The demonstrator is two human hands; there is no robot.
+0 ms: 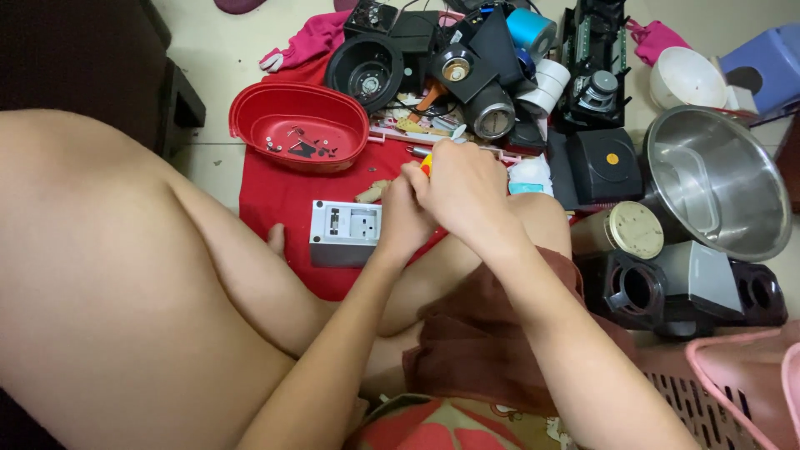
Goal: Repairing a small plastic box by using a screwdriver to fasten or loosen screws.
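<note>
Both hands meet above the red cloth (275, 200). The right hand (462, 187) arches over, fingers clenched on a small yellow-and-red tool (426, 164). The left hand (402, 218) curls beneath beside the grey plastic box (344, 233); its grasp is hidden.

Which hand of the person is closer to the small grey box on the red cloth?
The left hand is closer: it is right beside the grey box, at its right edge. The right hand is farther right and slightly higher, against the left hand, holding a yellow-handled tool.

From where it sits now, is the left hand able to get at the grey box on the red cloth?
Probably yes. The left hand sits right beside the grey box, with only bare red cloth around the box. But it is pressed against the right hand, working on something.
</note>
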